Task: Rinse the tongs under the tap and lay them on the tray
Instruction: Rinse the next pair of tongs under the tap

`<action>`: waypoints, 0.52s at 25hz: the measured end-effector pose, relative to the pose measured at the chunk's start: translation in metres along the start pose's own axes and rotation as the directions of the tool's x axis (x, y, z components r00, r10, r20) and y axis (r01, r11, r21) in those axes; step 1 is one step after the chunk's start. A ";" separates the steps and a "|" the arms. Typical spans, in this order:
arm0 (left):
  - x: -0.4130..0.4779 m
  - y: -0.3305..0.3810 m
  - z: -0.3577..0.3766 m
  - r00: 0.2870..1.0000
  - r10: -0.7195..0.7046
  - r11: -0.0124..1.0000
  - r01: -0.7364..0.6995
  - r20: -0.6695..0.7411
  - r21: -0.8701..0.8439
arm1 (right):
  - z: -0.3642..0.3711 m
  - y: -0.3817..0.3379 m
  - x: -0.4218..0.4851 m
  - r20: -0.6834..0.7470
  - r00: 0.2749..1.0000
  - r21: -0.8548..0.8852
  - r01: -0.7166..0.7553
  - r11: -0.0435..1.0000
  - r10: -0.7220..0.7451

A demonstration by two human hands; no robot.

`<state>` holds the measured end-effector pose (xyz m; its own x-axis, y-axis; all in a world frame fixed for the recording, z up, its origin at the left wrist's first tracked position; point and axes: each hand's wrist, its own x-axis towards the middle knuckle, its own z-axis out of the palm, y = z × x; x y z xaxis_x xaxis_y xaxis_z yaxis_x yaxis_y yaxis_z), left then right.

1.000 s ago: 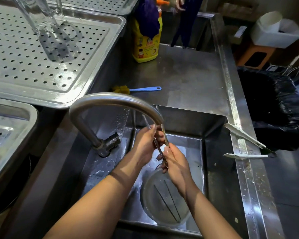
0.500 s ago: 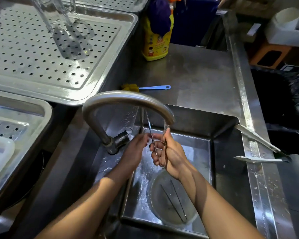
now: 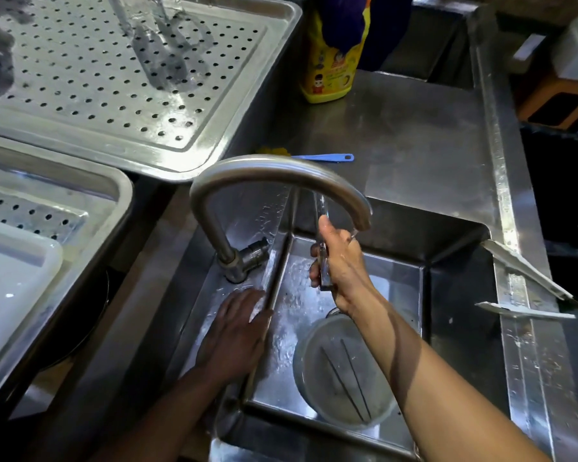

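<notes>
My right hand [image 3: 341,265] grips a pair of slim metal tongs [image 3: 323,228] upright, just under the spout of the curved steel tap [image 3: 274,168]. Their upper tips rise behind the spout and the lower end pokes out below my fingers. My left hand [image 3: 237,331] rests flat, fingers relaxed, on the wet left rim of the sink [image 3: 454,295], holding nothing. The perforated steel tray [image 3: 80,85] lies at the upper left with clear plastic tongs on it.
A round container [image 3: 344,371] holding two thin sticks sits in the sink bottom. Another pair of tongs [image 3: 531,291] lies on the sink's right rim. A yellow detergent bottle [image 3: 331,61], a blue-handled brush [image 3: 324,157] and a second tray [image 3: 47,211] with a white box stand around.
My left hand let go of the tongs and dropped to the sink's left rim. My right hand alone now holds the tongs, raised closer to the spout.
</notes>
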<state>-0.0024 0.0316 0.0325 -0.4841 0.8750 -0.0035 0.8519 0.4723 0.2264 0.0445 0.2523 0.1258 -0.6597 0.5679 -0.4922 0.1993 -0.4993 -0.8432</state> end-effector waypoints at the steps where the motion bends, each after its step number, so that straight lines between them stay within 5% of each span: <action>1: 0.000 -0.001 0.000 1.000 -0.023 1.000 0.023 -0.010 -0.013 | -0.003 0.001 -0.002 -0.029 0.999 -0.015 0.016 1.000 -0.017; 9: 0.003 -0.002 -0.001 0.980 -0.180 0.982 0.175 -0.079 -0.074 | 0.004 -0.014 0.007 0.053 0.990 0.142 -0.141 0.980 0.134; 13: 0.003 -0.005 0.002 0.978 -0.195 0.979 0.190 -0.068 -0.074 | -0.014 0.004 -0.008 0.057 0.990 0.004 -0.128 0.992 0.128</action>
<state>-0.0074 0.0322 0.0292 -0.6536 0.7566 0.0185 0.7271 0.6210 0.2928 0.0604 0.2547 0.1235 -0.6693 0.4611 -0.5827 0.2792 -0.5707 -0.7723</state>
